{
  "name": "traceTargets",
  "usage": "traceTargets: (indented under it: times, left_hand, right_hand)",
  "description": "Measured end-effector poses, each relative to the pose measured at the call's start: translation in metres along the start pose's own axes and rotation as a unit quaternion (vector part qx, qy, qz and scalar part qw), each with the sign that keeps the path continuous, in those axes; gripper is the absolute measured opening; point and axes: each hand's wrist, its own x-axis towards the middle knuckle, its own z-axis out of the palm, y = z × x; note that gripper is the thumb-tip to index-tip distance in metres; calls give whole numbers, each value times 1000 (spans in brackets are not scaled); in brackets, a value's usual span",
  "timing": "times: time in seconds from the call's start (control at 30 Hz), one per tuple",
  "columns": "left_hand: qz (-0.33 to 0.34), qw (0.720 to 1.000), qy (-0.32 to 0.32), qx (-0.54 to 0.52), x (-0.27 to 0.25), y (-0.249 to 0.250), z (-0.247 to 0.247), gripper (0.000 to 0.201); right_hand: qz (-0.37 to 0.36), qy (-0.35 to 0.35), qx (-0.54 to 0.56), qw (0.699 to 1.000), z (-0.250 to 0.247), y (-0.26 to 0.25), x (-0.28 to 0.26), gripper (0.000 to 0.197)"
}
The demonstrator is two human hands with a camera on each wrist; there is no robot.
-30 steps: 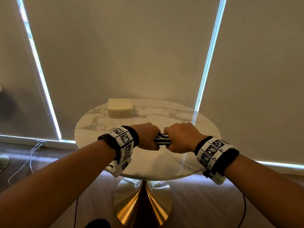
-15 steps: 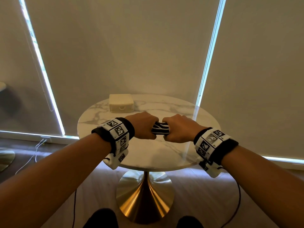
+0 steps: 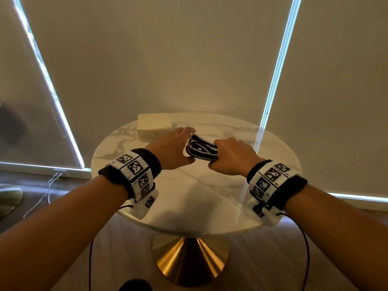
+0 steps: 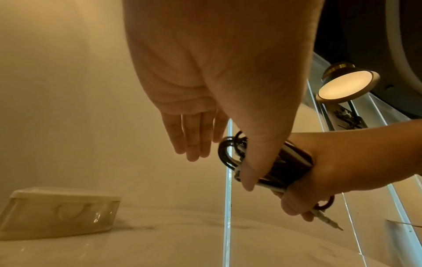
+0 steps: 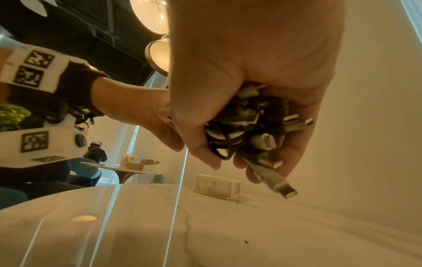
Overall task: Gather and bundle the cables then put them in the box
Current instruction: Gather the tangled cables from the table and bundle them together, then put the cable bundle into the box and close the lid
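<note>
A bundle of black and white cables (image 3: 200, 151) hangs above the round marble table (image 3: 199, 196), and my right hand (image 3: 228, 156) grips its right end in a fist. In the right wrist view several plugs stick out of the bundle (image 5: 246, 130) below my right hand (image 5: 251, 72). My left hand (image 3: 178, 145) is at the bundle's left end, fingers straight and spread away from it. In the left wrist view only the thumb (image 4: 248, 173) touches the cables (image 4: 230, 155). The cream box (image 3: 154, 127) stands shut at the table's back left, just beyond my left hand.
The table sits on a gold cone base (image 3: 186, 259). Drawn blinds close off the back, with bright strips of window (image 3: 275, 66) between them. A white cord (image 3: 48, 190) lies on the floor at the left. Wrist wires hang below both arms.
Both hands have moved forward over the table towards the box. My left hand has let go of the bundle and straightened its fingers; the right still grips it.
</note>
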Motion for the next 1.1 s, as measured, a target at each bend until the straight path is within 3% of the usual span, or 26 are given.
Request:
traceTargets:
  times: [0.23, 0.47, 0.77, 1.1]
  left_hand:
    - [-7, 997, -21, 76, 51, -54, 17, 53]
    - [-46, 991, -102, 69, 92, -95, 13, 41]
    - [-141, 962, -235, 6, 77, -96, -8, 45]
    - [-230, 929, -289, -34, 73, -88, -35, 46]
  right_hand:
    - [-2, -37, 20, 999, 23, 17, 72, 30]
    - [11, -84, 50, 995, 36, 18, 145, 32]
    - [63, -179, 120, 975, 3, -2, 164, 35]
    - [93, -254, 153, 950, -47, -17, 161, 40]
